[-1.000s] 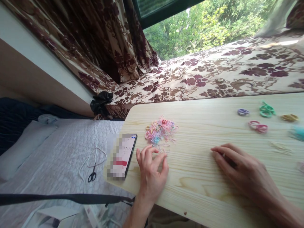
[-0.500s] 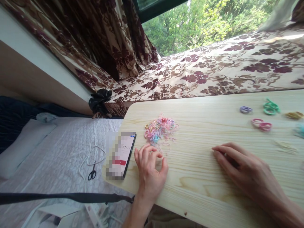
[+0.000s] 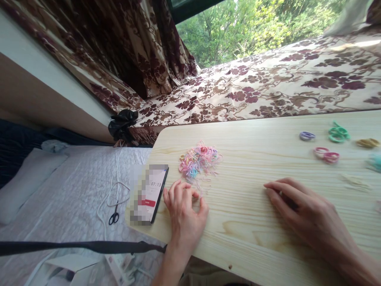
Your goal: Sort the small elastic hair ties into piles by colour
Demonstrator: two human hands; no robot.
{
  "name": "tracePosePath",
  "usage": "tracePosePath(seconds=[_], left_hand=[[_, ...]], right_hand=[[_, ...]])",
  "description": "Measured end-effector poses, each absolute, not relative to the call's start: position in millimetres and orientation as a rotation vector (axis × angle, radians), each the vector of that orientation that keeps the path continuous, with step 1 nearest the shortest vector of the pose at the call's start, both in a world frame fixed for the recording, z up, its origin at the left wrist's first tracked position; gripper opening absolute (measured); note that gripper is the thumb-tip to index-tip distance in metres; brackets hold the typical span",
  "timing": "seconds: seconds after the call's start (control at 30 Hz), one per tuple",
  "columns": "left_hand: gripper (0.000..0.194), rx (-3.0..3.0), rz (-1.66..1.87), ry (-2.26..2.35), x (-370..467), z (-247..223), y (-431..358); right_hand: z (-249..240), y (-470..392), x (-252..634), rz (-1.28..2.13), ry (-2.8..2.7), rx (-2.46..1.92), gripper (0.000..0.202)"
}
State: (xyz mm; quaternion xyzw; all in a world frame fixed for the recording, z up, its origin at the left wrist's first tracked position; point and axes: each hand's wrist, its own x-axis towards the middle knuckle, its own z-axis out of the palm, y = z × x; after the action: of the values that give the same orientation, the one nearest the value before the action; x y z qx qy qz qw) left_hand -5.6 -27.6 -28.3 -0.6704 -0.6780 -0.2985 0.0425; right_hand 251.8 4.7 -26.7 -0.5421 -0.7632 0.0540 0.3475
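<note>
My left hand (image 3: 186, 206) rests on the pale wooden table (image 3: 247, 159) between a phone and a pile of small coloured bands and strands (image 3: 199, 159). Its fingers are loosely bent and slightly apart, with the thumb away from the index finger, and nothing shows in it. The pile, mostly pink with some red, yellow and blue, lies just beyond the fingertips. Further right, my right hand (image 3: 303, 210) lies on its side on the table. Thumb and index fingertips come together there, and no object is visible between them.
Sorted bands sit at the right: purple (image 3: 306, 136), green (image 3: 338, 134), pink (image 3: 326, 155), mustard (image 3: 368, 143) and teal (image 3: 375, 162), plus cream strands (image 3: 355, 182). The phone (image 3: 150, 194) lies by the left edge. Scissors (image 3: 113, 217) and a white cable (image 3: 102, 214) are on the bed.
The left hand has shifted very slightly left, nearer the phone. The right hand keeps its pose. The whole view has moved a little, and the phone's timer has advanced one second.
</note>
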Motion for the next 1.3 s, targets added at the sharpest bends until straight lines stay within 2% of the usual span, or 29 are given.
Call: tracePosePath(seconds=[0.53,0.9,1.3], left_hand=[[0.015,-2.042,-0.926,-2.000,-3.8,-28.5,-28.4],[0.014,-2.315,-1.069,-1.895,28.9,-21.3,-34.8],[0.013,-2.562,-1.039,-1.713,57.4,-11.0,-26.2]], right_hand=[[-26.8,2.9,252.3,0.092,-2.009,-1.383,0.019],[-26.7,3.9,251.6,0.084,-2.012,-1.347,0.018],[-25.1,0.5,249.3,0.212,-2.111,-1.048,0.012]])
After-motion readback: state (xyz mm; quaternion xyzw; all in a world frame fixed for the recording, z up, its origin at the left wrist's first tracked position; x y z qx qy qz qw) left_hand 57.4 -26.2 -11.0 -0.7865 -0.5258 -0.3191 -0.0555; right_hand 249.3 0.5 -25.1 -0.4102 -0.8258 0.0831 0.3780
